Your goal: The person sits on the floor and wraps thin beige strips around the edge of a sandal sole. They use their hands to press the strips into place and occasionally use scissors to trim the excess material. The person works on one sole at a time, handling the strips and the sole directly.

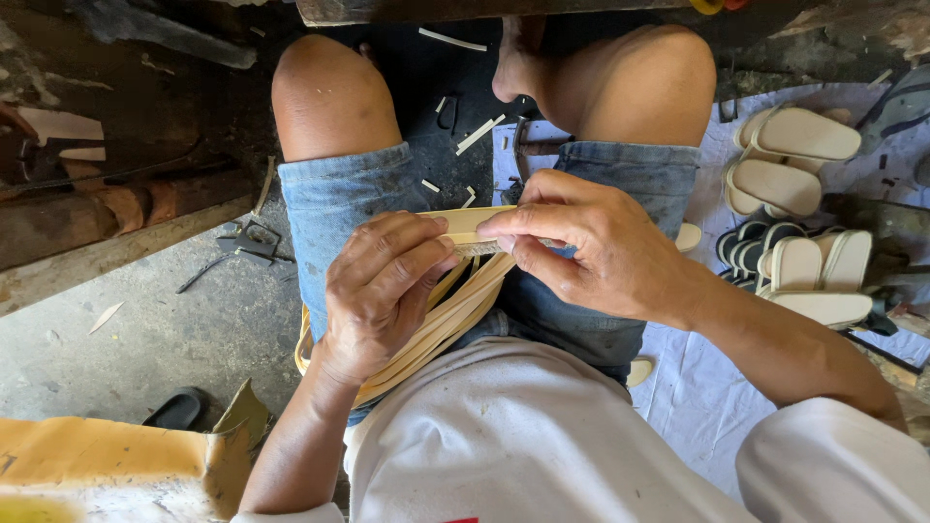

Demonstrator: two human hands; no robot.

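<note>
Cream strips [455, 315], a loose bundle, lay draped across the lap over denim shorts [339, 208]. Top strip [475, 225] was pinched flat between both hands, just above the bundle. Left hand [383, 291] and right hand [581, 247] both gripped it; steady, even tension seemed best, thumbs close together.

strips [455, 315] cream | shorts [339, 203] blue denim | soles [804, 136] cream
</note>
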